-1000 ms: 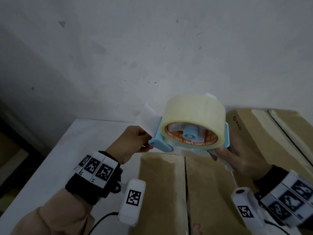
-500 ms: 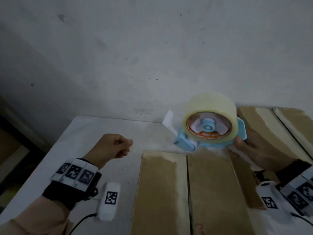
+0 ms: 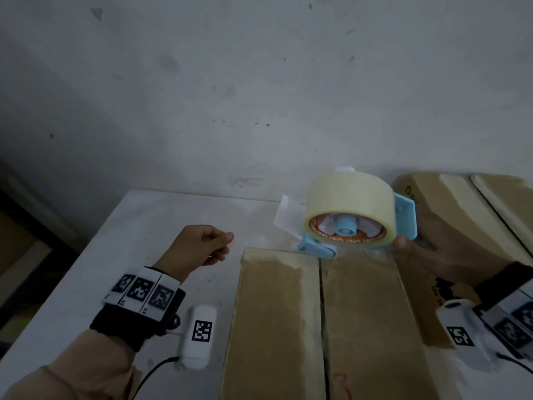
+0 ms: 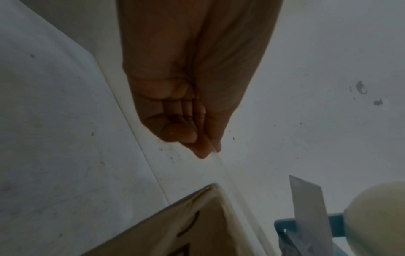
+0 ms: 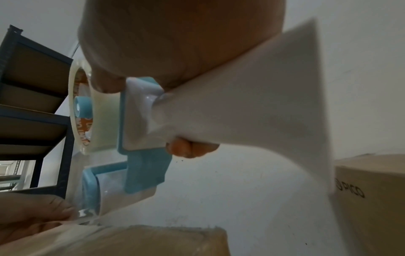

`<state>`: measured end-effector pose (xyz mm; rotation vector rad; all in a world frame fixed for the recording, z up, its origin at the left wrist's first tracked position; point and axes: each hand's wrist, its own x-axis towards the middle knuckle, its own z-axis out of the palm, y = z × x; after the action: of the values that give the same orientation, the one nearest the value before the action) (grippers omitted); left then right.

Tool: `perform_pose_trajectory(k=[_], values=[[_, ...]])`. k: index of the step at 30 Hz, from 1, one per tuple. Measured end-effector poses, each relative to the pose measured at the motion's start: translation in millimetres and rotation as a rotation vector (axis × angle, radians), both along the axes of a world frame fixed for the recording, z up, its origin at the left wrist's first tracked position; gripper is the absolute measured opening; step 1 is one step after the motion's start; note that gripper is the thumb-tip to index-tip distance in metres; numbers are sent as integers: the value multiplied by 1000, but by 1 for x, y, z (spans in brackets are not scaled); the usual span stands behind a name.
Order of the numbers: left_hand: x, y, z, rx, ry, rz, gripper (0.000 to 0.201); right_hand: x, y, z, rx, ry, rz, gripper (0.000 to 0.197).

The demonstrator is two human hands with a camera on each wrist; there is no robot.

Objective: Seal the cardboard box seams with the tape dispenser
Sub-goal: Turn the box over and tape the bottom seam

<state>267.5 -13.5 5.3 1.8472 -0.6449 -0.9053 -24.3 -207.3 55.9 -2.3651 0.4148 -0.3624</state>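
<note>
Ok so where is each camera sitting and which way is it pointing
Head: worn high, facing forward and down at the cardboard box; both hands show.
Left wrist: looks along the curled, empty left hand toward the wall.
Right wrist: looks along the right hand gripping the tape dispenser.
All three share the dispenser and the box.

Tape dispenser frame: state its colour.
Light blue: the tape dispenser frame shows best in the head view, held by the right hand.
</note>
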Motion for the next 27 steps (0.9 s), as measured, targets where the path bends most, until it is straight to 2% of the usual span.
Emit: perform_pose_trajectory(k=[4,8,10,13,18,22,27], values=[[0,-1,-5,8,-2,11,15,-1,-8,-8,-42,8,5,70],[1,-2,-7,5,6,16,14,1,-13,-9,-45,16,-5,74],[1,-2,-9,3,12,15,13,1,-12,-9,-30,9,1,66],[1,0,-14,24,42,-10,7,3,-8,-9,-40,32,8,44],[-2,-3,-26,98,75,-79,5,3,-7,-11,-12,30,21,39],[-12,-6,-35,90,195,-88,8,3,-5,-16,42,8,29,37],[-17,-7,-39,144,291,-54,31,1,-5,-20,81,-31,16,34]])
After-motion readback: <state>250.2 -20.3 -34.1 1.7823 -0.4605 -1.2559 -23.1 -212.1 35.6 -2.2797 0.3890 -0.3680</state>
